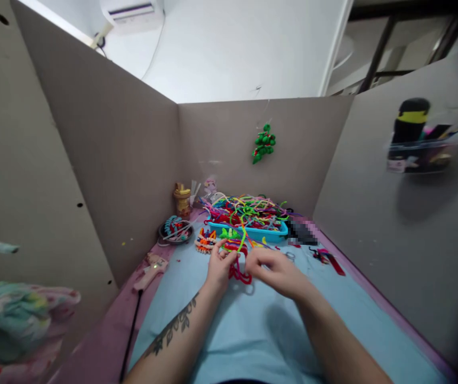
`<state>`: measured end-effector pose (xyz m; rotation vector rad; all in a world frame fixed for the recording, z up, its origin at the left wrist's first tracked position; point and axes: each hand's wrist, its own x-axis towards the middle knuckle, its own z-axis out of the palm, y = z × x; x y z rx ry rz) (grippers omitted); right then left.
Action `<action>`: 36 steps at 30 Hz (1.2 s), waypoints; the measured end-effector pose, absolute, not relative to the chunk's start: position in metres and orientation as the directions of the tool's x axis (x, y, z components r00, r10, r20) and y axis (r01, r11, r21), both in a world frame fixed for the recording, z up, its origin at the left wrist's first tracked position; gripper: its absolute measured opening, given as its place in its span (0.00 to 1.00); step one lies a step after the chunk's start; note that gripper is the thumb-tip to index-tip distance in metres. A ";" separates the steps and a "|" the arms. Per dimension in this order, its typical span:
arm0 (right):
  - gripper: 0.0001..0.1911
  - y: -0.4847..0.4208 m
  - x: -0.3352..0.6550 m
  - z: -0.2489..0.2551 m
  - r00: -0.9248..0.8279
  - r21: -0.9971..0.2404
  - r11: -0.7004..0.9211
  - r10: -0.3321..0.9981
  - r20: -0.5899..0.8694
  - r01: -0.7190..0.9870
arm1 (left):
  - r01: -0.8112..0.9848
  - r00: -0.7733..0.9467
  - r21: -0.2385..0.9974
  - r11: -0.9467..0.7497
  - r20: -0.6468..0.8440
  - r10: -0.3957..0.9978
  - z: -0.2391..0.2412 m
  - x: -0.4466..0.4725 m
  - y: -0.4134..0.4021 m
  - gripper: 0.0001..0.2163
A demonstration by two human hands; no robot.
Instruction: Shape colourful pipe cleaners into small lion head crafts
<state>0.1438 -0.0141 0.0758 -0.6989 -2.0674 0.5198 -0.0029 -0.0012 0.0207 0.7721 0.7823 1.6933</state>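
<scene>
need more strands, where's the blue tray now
In the head view, the blue tray sits near centre, beyond the left hand and right hand, just right of the dark round bowl.

Lime-green strand (242,238) — slightly tilted; red strands (238,273) — looped, below.

Grey partitions (221,133), white wall (248,53) behind

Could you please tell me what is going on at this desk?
A person is working with both hands on red and bright green fuzzy stems. The left hand pinches them over the blue sheet; the right hand is curled close beside, though whether it grips a strand is unclear. Beyond the hands stands a blue tray heaped with colourful stems, and a green ornament hangs against the back panel.
</scene>
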 end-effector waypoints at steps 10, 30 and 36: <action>0.09 0.011 0.135 0.050 -0.322 -0.234 0.738 0.526 0.788 0.633 | -0.476 -0.176 0.844 -0.249 0.186 0.967 0.025 0.004 -0.006 0.32; 0.04 0.016 0.132 0.038 -0.336 -0.219 0.642 0.625 0.704 0.735 | -0.380 -0.151 0.885 -0.271 0.230 0.961 0.023 0.006 -0.007 0.40; 0.03 0.020 0.135 0.036 -0.315 -0.270 0.653 0.633 0.707 0.708 | -0.426 -0.137 0.873 -0.235 0.195 0.971 0.024 0.006 -0.007 0.39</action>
